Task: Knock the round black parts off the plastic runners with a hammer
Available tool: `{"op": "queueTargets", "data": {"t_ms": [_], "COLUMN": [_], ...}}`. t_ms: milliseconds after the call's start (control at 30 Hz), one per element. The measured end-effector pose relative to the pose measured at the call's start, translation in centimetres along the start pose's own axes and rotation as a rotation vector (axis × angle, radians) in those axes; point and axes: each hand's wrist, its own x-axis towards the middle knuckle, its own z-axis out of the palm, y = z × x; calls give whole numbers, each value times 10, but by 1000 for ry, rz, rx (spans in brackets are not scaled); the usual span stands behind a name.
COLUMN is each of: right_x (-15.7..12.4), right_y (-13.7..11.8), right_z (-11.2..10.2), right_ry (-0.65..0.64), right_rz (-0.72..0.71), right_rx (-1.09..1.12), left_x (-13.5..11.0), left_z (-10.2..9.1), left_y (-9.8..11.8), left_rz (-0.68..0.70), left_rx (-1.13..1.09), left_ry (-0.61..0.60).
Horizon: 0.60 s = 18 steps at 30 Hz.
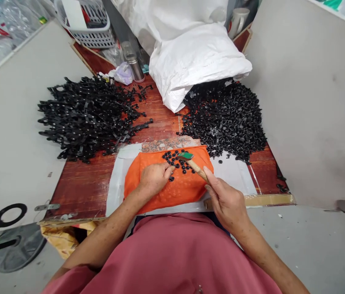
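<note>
My right hand (226, 200) grips the wooden handle of a small hammer (192, 161) whose green head hangs over a cluster of small black round parts (177, 160). These parts lie on an orange pad (169, 179) in front of me. On the pad rests my left hand (154, 177), fingers curled, its fingertips pinching at one black part near the cluster's edge. The pad sits on a white sheet (236, 171) on a red wooden board (83, 183).
A heap of long black plastic strips (87, 114) lies at the left of the board, a heap of black round parts (226, 118) at the right. Behind are a white sack (197, 57), a metal flask (134, 63), a basket (89, 24) and a mug (238, 20).
</note>
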Motion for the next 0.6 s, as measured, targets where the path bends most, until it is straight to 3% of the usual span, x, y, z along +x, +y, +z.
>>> {"op": "queueTargets", "data": {"t_ms": [100,267,400,600], "right_x": [2,1,5,13], "right_y": [0,2,1,-2], "right_z": [6,9,5,0], "right_ry": [-104,-51,-175,-128], "right_rz": [11,10,27,15], "right_rx": [-123,-121,-236,-181], "left_x": [0,1,1,1], "left_z": [3,6,5,4], "left_y": [-2,-4,-3,0], "left_rz": [6,20,10,-21], "left_rx": [-3,17,24,7], "left_ry": [0,2,-6,-27]}}
